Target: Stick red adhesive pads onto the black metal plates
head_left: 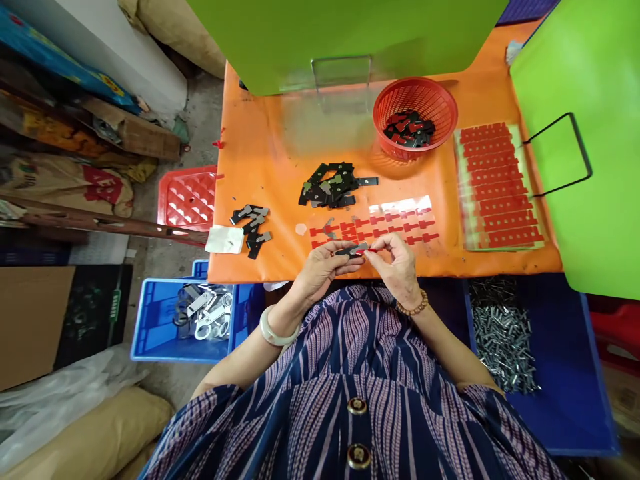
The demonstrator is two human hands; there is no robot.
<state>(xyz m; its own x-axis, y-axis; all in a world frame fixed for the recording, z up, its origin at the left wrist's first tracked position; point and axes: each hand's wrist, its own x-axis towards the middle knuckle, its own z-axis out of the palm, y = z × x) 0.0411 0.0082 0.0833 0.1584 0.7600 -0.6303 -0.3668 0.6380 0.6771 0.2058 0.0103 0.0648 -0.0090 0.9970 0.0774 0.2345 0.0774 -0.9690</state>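
Observation:
My left hand (323, 270) and my right hand (395, 263) meet at the near edge of the orange table (270, 153). Together they pinch a small black flat part (353, 250) with a metal tab and a bit of red on it. Just beyond my fingers lies a clear sheet of red stickers (380, 227) in rows. A pile of black parts (333, 185) sits farther back at the middle. A smaller group of black parts (253, 223) lies to the left, beside a white slip (225, 239).
A red basket (415, 117) holding finished black-and-red parts stands at the back right. Stacked red sticker sheets (500, 187) lie right of it. Green boards rise behind and at right. A blue crate (150, 333) of metal pieces sits lower left; a blue tray of metal clips (503, 337) lower right.

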